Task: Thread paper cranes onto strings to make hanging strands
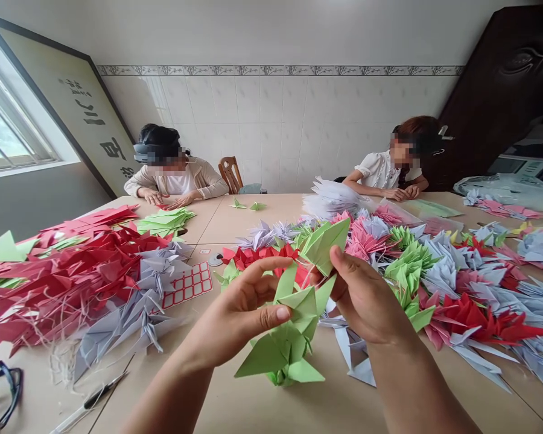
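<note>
My right hand [366, 295] pinches a green folded paper crane [324, 244] between thumb and fingers, held up above the table. Close beside it, my left hand [238, 316] has its thumb and fingers closed on the upper end of a strand of green paper cranes [283, 349]. This strand hangs down below my hands, its cranes stacked one over another. A thin pale thread shows between the two hands, partly hidden by my fingers. Behind them lie red paper cranes [260, 258] on the table.
Red paper cranes [95, 271] with loose threads heap at left. Strands of blue, green, pink and red cranes [461, 277] cover the right. A label sheet [190, 283], a pen-like tool [90, 401] and glasses [2, 386] lie nearer. Two people [176, 175] [389, 172] sit opposite.
</note>
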### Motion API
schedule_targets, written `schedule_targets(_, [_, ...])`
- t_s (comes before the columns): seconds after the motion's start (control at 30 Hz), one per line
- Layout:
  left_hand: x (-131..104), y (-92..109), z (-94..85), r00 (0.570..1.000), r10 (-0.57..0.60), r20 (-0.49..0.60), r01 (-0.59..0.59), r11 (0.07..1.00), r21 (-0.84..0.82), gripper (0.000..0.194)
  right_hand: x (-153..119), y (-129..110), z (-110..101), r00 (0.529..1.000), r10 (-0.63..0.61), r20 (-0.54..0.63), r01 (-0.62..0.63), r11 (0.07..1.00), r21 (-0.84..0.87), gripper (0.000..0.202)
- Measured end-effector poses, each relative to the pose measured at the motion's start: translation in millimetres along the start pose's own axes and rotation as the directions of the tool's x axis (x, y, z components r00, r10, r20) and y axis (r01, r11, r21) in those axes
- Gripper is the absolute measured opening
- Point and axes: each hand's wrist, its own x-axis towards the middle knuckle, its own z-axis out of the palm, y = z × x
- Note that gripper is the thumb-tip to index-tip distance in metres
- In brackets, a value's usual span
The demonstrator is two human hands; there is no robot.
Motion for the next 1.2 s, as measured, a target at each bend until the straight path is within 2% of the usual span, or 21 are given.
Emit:
schedule_targets(0.13, [-5, 4, 0.5, 0.992, 0.047, -0.121, -0.011, 0.959, 0.284, 0.053, -2, 3, -7, 0.987, -0.141, -0.084, 0.121, 0.971, -0.207, 0.039])
schedule_targets(0.2, [-7, 6, 2.2, 0.973, 0.108, -0.204, -0.007, 0.897, 0.443, 0.056, -3, 4, -9, 0.97, -0.214, -0.111, 0.17, 0.934, -0.315, 0.037])
schedule_targets(0.27, [-7, 7, 4.4, 0.95, 0.181, -0.252, 0.002, 0.809, 0.588, 0.047, -5, 3, -8, 0.961, -0.256, -0.103, 0.198, 0.901, -0.386, 0.038])
schedule_targets(0.4, [-9, 11, 7.7, 0.929, 0.309, -0.203, -0.021, 0.592, 0.805, 0.021, -10, -2, -5, 0.961, -0.275, -0.035, 0.235, 0.876, -0.422, 0.036])
schedule_targets(0.47, [-11, 12, 8.4, 0.933, 0.309, -0.188, -0.021, 0.565, 0.825, 0.019, -13, -4, -4, 0.961, -0.277, 0.002, 0.253, 0.873, -0.418, 0.032])
schedule_targets(0.57, [-13, 13, 8.6, 0.954, 0.242, -0.176, -0.009, 0.61, 0.792, 0.023, -15, -4, -5, 0.963, -0.266, 0.044, 0.261, 0.885, -0.386, 0.031])
schedule_targets(0.67, [-14, 13, 8.9, 0.979, 0.135, -0.152, 0.005, 0.73, 0.683, 0.021, -15, -5, -8, 0.977, -0.206, 0.054, 0.213, 0.919, -0.331, 0.034])
schedule_targets(0.77, [-15, 12, 9.8, 0.991, 0.048, -0.124, 0.014, 0.89, 0.455, 0.012, -14, -7, -9, 0.985, -0.159, 0.06, 0.169, 0.955, -0.245, 0.034])
schedule_targets(0.83, [-14, 12, 10.5, 0.994, 0.02, -0.111, 0.012, 0.962, 0.273, 0.011, -14, -9, -9, 0.987, -0.148, 0.066, 0.159, 0.959, -0.236, 0.032])
schedule_targets(0.97, [-13, 12, 10.9, 0.992, 0.06, -0.107, -0.055, 0.997, 0.056, 0.013, -13, -9, -7, 0.984, -0.17, 0.052, 0.178, 0.934, -0.31, 0.026])
schedule_targets(1.07, [-12, 13, 10.9, 0.988, 0.107, -0.111, -0.107, 0.994, 0.003, 0.012, -13, -8, -6, 0.981, -0.184, 0.062, 0.194, 0.926, -0.322, 0.024])
schedule_targets(1.2, [-10, 13, 12.4, 0.985, 0.109, -0.134, -0.113, 0.993, -0.021, 0.013, -14, -7, -2, 0.973, -0.226, 0.035, 0.225, 0.917, -0.328, 0.02])
